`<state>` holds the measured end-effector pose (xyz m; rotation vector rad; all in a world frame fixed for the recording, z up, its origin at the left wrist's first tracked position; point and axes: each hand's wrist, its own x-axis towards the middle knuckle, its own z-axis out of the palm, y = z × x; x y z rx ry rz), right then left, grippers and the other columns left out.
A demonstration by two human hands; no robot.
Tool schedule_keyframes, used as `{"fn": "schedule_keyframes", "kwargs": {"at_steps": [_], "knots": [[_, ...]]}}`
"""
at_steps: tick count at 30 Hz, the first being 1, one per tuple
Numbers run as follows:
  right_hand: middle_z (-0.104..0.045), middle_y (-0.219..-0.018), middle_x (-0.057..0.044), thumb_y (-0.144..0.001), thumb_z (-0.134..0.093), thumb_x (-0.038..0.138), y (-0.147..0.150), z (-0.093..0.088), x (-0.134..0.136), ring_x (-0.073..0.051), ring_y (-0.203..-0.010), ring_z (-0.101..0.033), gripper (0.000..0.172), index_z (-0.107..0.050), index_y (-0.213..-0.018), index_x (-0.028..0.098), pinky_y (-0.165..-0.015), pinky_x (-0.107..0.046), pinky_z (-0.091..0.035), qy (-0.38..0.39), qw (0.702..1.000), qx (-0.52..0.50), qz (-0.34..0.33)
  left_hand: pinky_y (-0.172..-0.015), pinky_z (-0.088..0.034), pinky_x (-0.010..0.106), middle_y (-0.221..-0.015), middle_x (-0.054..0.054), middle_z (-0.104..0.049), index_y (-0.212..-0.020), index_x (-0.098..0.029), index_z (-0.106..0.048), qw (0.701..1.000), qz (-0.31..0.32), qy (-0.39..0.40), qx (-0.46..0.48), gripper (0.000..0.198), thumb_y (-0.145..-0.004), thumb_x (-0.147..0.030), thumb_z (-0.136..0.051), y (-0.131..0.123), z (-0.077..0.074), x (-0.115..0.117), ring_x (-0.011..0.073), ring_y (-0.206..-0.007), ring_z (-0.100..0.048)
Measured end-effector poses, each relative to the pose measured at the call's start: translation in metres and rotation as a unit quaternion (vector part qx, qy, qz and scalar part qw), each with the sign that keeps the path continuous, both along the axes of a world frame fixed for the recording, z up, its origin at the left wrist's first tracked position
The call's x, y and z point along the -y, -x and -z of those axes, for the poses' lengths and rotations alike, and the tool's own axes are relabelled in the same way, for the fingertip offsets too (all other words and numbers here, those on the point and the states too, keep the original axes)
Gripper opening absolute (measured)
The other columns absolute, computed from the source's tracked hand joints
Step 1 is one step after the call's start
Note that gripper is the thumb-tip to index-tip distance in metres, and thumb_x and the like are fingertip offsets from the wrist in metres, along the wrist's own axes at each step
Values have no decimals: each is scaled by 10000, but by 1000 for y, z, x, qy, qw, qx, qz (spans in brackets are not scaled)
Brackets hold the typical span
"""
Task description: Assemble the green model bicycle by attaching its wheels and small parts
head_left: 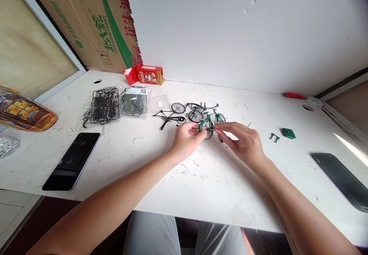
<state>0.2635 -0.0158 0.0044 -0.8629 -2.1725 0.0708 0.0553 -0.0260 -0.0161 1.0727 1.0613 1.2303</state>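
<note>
A small green model bicycle [212, 119] is between my hands, tilted just above the white table. My left hand [188, 139] pinches its near wheel between thumb and fingers. With bent fingertips, my right hand [241, 138] grips the bicycle near the middle of its frame; the exact spot is partly hidden by the fingers. Just behind lie black model bicycle parts: a black frame [168, 119], a loose wheel [178, 108] and another black wheel [196, 116] with fender pieces.
Bagged black part sprues [105, 105] and a second bag [135, 101] lie left, near a red box [151, 75]. A phone [71, 162] is at front left. Rightward are a green block [288, 133], a small dark green part [275, 137], a black case [342, 178] and a red tool [294, 95].
</note>
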Motion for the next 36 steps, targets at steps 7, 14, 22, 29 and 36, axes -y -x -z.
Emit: {"fn": "schedule_keyframes", "kwargs": {"at_steps": [7,14,22,29,36], "knots": [[-768,-1013,-78,-987,-695,212,-3,-6,-2,-284,-1082,-706,111,-698,-1084,266,-794,-415,-584,-66,991,113,29,-818,-607,330,-971,103,-812,-903,-152,-753,1000,19,-19,16,86,-827,-191,-758,-2,9,2,236,-896,-783],[-675,-855,-67,-1005,-671,273,-3,-10,-2,-274,-963,-580,153,-642,-856,252,-791,-425,-448,-121,976,166,75,-853,-637,356,-1006,130,-808,-976,-140,-734,999,28,-18,32,160,-840,-207,-786,-5,9,6,245,-922,-786],[-632,-740,-34,-966,-735,298,2,-2,-5,-242,-836,-548,204,-596,-832,234,-706,-404,-447,-108,987,106,47,-841,-633,332,-983,117,-808,-962,-138,-724,999,23,-30,12,142,-840,-192,-773,-4,10,7,236,-913,-791],[-779,-955,-38,-923,-770,167,3,-1,-7,-269,-1017,-685,201,-739,-1080,288,-871,-470,-590,-58,998,-9,-31,-799,-600,289,-932,93,-796,-911,-140,-712,999,19,-38,4,84,-855,-195,-744,-2,11,3,213,-894,-780],[-809,-1008,-30,-939,-722,103,1,3,-9,-290,-1142,-719,257,-733,-1126,279,-884,-476,-631,-51,997,25,-58,-813,-596,305,-944,109,-794,-898,-123,-729,1000,11,-13,-5,97,-816,-168,-758,-2,9,0,193,-849,-756]]}}
